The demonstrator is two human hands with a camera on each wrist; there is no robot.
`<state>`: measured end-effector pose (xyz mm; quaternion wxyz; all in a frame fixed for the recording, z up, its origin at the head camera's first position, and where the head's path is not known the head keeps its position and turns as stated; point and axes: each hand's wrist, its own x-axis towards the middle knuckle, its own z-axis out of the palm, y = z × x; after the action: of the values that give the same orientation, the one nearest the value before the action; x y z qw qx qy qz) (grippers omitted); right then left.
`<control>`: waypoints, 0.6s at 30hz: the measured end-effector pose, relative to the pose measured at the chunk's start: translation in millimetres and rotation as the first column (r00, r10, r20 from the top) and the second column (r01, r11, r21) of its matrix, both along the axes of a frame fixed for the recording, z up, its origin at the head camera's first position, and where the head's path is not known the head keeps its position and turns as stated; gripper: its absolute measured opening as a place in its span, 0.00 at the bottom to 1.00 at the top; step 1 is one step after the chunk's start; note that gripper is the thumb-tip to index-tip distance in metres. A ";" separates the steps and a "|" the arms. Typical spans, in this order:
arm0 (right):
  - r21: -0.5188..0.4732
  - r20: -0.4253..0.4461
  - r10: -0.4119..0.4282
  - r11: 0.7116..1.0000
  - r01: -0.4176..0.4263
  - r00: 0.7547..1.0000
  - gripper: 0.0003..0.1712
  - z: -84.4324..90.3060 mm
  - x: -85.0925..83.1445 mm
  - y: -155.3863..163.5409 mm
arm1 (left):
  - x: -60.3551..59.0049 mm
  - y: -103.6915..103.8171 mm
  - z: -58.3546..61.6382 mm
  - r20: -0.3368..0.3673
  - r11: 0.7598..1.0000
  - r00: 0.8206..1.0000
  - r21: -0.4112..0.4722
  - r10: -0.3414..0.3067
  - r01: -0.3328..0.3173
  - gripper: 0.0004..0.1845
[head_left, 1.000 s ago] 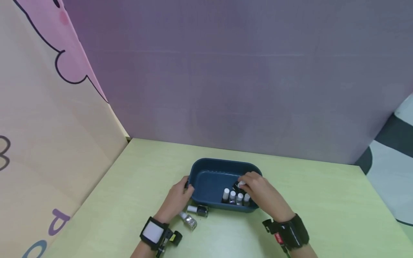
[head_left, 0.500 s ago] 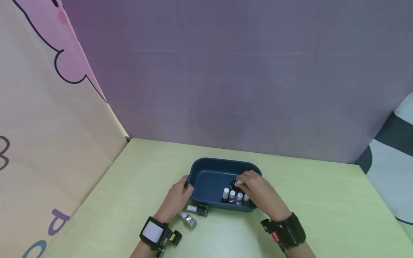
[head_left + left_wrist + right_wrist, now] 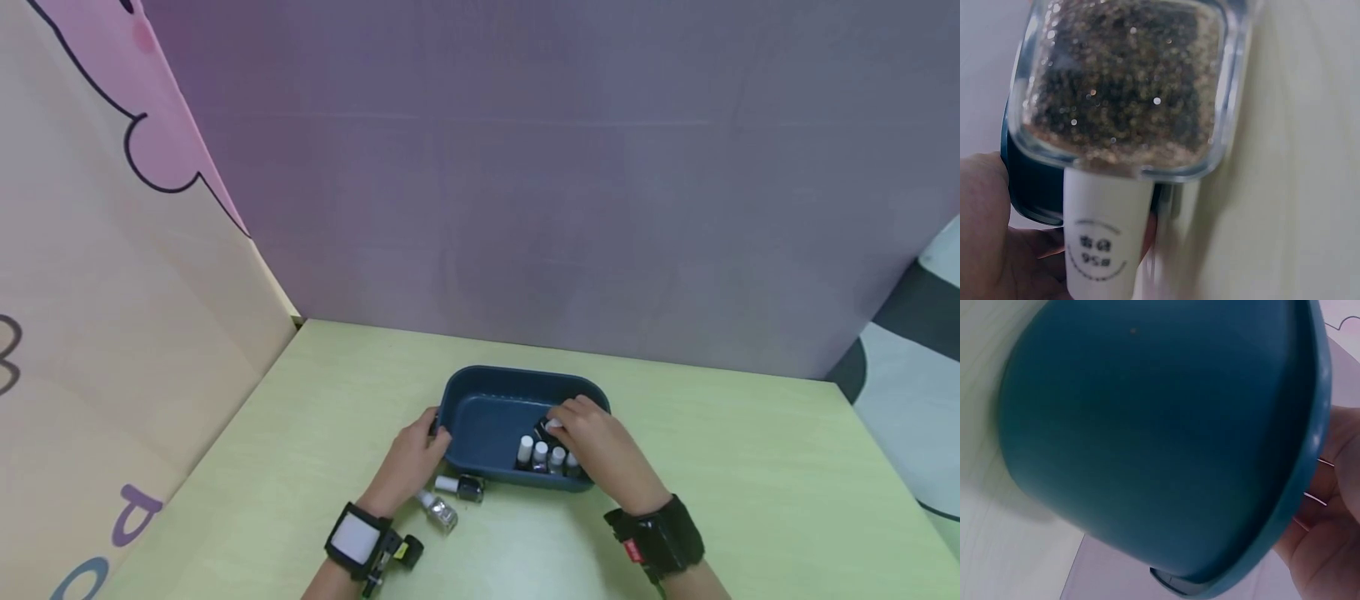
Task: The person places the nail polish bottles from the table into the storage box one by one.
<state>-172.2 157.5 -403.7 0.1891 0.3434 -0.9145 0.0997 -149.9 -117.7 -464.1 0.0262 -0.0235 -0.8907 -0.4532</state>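
Low centre of the head view: blue tub (image 3: 480, 392) on the green table (image 3: 750, 483); left hand (image 3: 408, 462) curled round its left end, steadying; right hand (image 3: 596, 442) inside at the right, fingertips pinching a white-capped bottle (image 3: 552, 427) just behind the upright row of bottles (image 3: 546, 456); two more bottles (image 3: 450, 496) lying on the table below the tub's left corner. Likely trouble: knocking the row over through a crowded lowering; tub sliding if the steadying grip slackens.
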 end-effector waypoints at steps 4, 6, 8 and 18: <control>0.020 -0.043 0.019 1.000 -0.018 0.999 0.06 -1.6 0.3 -0.6 | 0.4 0.1 0.1 0.003 1.000 1.000 0.001 -0.002 0.002 0.24; 0.035 -0.067 0.024 0.999 -0.022 0.997 0.07 -2.4 0.3 -0.4 | 0.6 0.1 0.3 0.005 1.000 1.000 0.001 -0.002 0.002 0.24; 0.051 -0.083 0.025 0.998 -0.021 0.996 0.07 -3.3 0.0 0.1 | 0.6 0.2 0.5 0.007 1.000 1.000 0.001 -0.003 0.003 0.24; 0.044 -0.043 0.003 0.999 -0.001 0.999 0.05 -6.1 -1.0 -1.1 | -0.1 -1.8 -0.9 0.018 1.000 1.000 0.010 -0.006 0.006 0.24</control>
<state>-173.3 156.4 -409.8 0.2012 0.3503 -0.9119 0.0721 -149.9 -119.5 -465.0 0.0168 -0.0219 -0.8886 -0.4579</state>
